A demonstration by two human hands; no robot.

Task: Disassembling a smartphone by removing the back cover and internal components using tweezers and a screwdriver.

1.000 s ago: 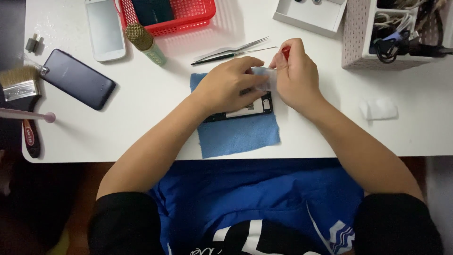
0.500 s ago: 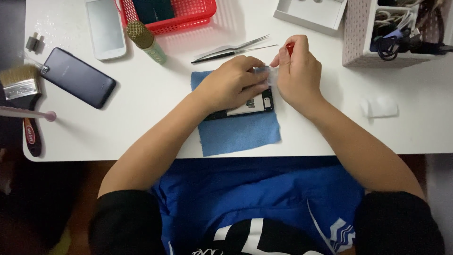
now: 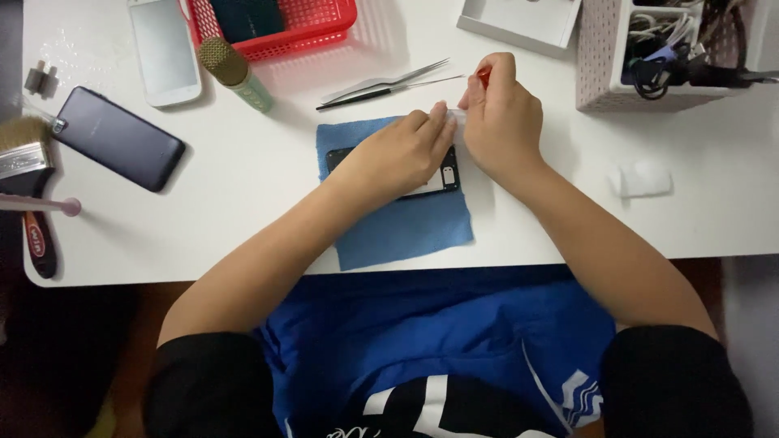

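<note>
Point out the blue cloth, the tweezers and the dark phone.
blue cloth (image 3: 406, 231), head view, bare lower part.
tweezers (image 3: 381, 83), head view, middle of the arms.
dark phone (image 3: 120, 139), head view, middle of its back.

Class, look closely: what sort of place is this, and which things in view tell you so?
Probably a phone-repair bench: an opened phone on a blue cloth, tweezers, a brush and two more phones.

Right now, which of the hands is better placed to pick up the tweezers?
Probably the right hand: it sits beside the tweezers, though it grips a red-handled tool. The left hand presses the dark device on the blue cloth.
</note>
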